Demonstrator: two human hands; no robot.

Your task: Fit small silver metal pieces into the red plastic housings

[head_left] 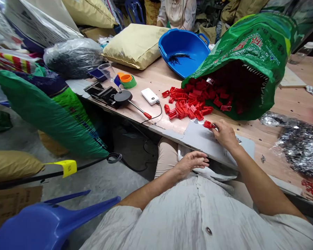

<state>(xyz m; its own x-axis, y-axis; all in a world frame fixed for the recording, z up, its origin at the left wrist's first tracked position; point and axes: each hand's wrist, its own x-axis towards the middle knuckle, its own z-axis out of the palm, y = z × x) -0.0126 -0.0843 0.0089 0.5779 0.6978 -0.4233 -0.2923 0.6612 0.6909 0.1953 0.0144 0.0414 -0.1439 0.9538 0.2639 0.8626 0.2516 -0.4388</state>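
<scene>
At the table's front edge, my right hand [225,134] pinches a small red plastic piece [207,124] between thumb and fingers, just above a grey sheet [198,133]. My left hand [192,162] hovers over my lap, below the table edge, fingers loosely stretched out and nothing seen in them. Beyond the right hand lies a heap of similar red plastic pieces [190,104]. It spills from the mouth of a green woven sack [250,48] lying on its side. Small metal bits [239,140] rest on the sheet beside my right wrist.
A blue basin [182,69] with dark thin strips stands behind the heap. Left of it are a white power bank [149,96] with a cable and a red-handled lever tool [123,97]. Clear bags of shiny parts [299,146] lie right. A blue chair [36,222] stands lower left.
</scene>
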